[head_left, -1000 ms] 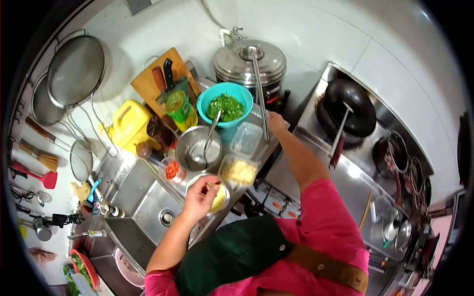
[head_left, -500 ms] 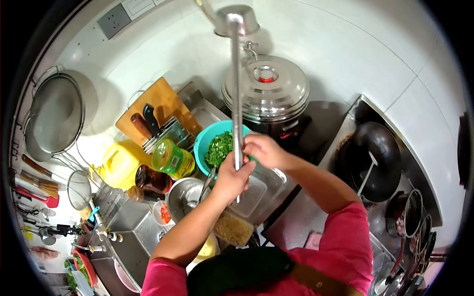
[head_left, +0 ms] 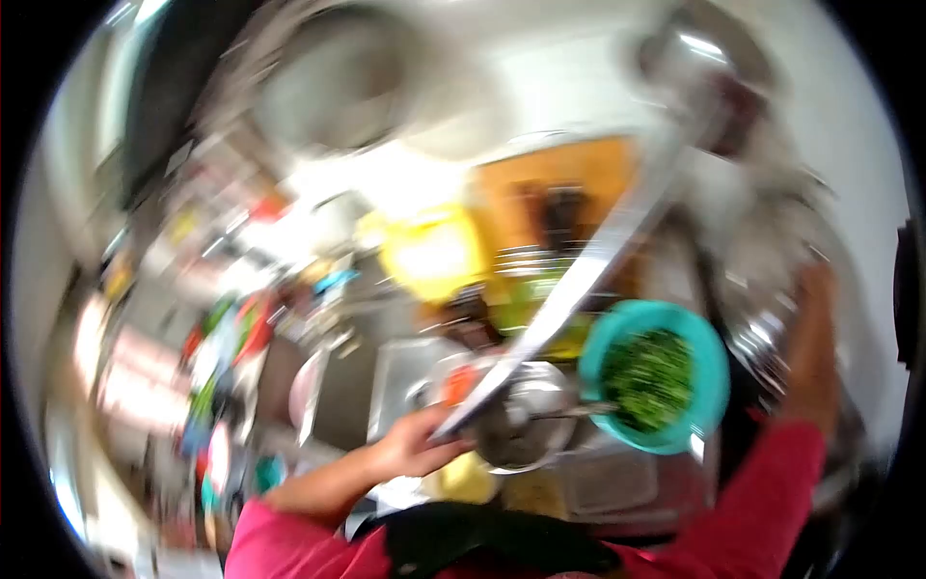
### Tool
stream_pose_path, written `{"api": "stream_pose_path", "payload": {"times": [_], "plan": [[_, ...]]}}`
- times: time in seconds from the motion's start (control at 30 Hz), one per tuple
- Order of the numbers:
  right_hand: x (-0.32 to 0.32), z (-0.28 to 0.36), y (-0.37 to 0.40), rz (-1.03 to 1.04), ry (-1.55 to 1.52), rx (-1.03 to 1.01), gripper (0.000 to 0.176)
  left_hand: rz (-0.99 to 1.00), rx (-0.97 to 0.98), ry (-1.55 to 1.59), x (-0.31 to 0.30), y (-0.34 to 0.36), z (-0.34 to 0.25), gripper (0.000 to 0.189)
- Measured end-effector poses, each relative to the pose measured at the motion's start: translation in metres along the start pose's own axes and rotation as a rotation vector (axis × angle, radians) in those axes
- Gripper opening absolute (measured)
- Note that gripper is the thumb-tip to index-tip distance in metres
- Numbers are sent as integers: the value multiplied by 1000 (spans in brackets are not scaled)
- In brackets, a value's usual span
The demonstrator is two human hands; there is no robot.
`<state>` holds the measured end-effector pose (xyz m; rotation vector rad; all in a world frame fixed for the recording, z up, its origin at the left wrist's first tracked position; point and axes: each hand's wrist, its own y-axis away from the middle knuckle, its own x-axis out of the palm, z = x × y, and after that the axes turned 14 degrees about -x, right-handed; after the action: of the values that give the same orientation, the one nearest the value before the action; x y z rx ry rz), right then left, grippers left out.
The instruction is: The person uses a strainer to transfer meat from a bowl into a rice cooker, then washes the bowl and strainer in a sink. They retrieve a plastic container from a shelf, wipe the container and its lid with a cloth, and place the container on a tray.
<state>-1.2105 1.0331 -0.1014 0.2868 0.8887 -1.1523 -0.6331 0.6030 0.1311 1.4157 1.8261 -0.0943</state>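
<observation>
Firmly, left grip (head_left: 422, 445) around ladle handle (head_left: 573, 289); outstretched right grip (head_left: 816, 289) unreadable through blur.

Clock read from mid-view, 12 at top. Chief bar: ladle (head_left: 579, 275), slanting from left hand (head_left: 415, 449) between 6 and 7 up to its blurred cup between 1 and 2. Behind it, yellow jug (head_left: 434, 251) close to hub, cutting board (head_left: 550, 169) at 1. Teal bowl (head_left: 709, 376) at 4; spoon (head_left: 579, 412) bridges from steel bowl (head_left: 526, 446) at 5. Open room over sink (head_left: 349, 381), 8. Low pass above clear container (head_left: 610, 481), 5. Tight at 3: right hand (head_left: 818, 280) beside pot (head_left: 757, 275), contact blurred.
</observation>
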Motion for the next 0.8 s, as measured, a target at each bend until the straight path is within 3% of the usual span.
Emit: {"api": "stream_pose_path", "payload": {"times": [0.03,0.07,0.1,0.13,0.17,0.23,0.27,0.33,0.4,0.43,0.47,0.53,0.57,0.63,0.73,0.8], "plan": [[22,-10,-26,13,618,-8,17,3,76,103,1,0,6,16],[9,-28,-34,239,1013,-500,19,-7,44,85,-1,3,4,14],[-12,5,-26,304,925,-453,19,-13,137,48,-3,0,9,17],[-16,67,-11,254,462,32,22,-43,152,23,-3,3,10,17],[-25,132,4,226,170,387,27,-19,126,52,-2,5,7,18],[-41,185,21,174,-123,727,40,0,121,74,-1,4,10,17],[-38,178,28,181,-118,732,40,26,91,76,-1,4,13,16],[-44,135,45,78,515,182,32,40,59,103,-1,7,10,16],[-28,-24,50,-30,534,-5,18,29,99,105,4,4,10,15],[-37,-52,73,188,968,-402,19,60,-31,90,5,6,9,15],[-43,26,98,181,636,171,22,68,34,167,10,6,2,16],[-54,88,134,-67,528,273,38,101,36,116,11,3,16,13],[-60,109,150,-72,536,311,53,87,-27,73,13,4,21,15],[-66,121,163,-58,562,451,58,90,-89,163,12,4,22,18],[-71,120,187,-56,602,458,59,139,-7,137,13,3,16,17],[-71,108,198,-189,428,401,56,173,-19,143,16,6,16,17]]}}
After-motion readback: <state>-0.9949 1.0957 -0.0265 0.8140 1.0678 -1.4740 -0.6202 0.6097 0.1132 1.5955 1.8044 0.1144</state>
